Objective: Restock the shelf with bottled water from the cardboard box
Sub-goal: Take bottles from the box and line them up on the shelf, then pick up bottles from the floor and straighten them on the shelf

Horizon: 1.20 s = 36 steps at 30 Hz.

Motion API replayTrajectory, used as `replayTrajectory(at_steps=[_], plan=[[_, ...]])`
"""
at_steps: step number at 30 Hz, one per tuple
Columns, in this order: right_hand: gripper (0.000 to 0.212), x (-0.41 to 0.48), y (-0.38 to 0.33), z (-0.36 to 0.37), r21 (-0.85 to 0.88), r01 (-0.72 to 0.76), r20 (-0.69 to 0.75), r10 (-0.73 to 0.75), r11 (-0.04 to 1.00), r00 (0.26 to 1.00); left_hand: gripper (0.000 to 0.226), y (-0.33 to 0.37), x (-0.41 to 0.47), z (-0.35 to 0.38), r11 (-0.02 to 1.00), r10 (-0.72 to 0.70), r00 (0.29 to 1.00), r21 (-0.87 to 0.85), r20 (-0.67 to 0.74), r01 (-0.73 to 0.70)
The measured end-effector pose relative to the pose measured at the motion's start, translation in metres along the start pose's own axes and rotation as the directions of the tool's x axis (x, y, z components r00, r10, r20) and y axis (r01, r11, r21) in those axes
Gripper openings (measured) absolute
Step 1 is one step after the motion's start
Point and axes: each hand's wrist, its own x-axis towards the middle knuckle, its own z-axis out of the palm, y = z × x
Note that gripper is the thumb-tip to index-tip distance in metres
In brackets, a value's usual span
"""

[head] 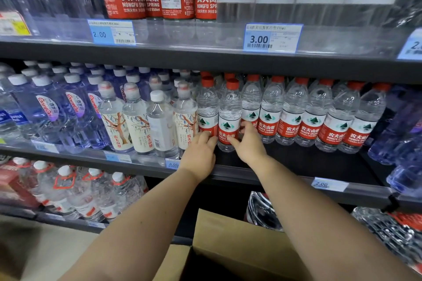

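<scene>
A red-capped water bottle [229, 107] with a red and white label stands upright at the front of the middle shelf [296, 162]. My left hand [201, 153] touches its lower left side and the neighbouring bottle [207, 102]. My right hand [247, 141] curls round its lower right side, fingers on the label. A row of matching red-label bottles [319, 116] runs to the right, set further back. The open cardboard box [239, 242] sits below, by my forearms; its inside is dark.
White tree-print bottles [137, 121] and purple-tinted bottles [57, 107] fill the shelf's left part. Bare black shelf lies in front of the red-label row. Price tags line the shelf edges. Larger bottles [80, 194] stand on the lower shelf, wrapped packs [388, 235] at lower right.
</scene>
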Motion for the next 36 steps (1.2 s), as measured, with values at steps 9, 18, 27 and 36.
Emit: replayTrajectory(at_steps=[9,18,27,36], plan=[[0.034,-0.088,-0.004,-0.112,-0.529,0.311,0.259,-0.199,0.789,0.945,0.039,0.082,-0.017,-0.069,0.929,0.183,0.98,0.312,0.084,-0.2],[0.039,-0.214,0.06,-0.253,-0.773,0.183,0.14,-0.118,0.607,0.983,0.041,0.268,-0.062,-0.063,0.867,0.411,0.908,0.274,0.079,-0.417],[0.037,-0.365,0.209,-0.359,-0.754,-0.159,-0.079,0.152,0.638,0.985,0.037,0.454,-0.151,0.043,0.853,0.499,0.831,0.03,0.247,-0.522],[0.039,-0.49,0.343,-0.349,-0.55,-0.564,-0.22,0.545,0.616,0.809,0.041,0.56,-0.245,0.175,0.888,0.424,0.722,-0.095,0.546,-0.45]])
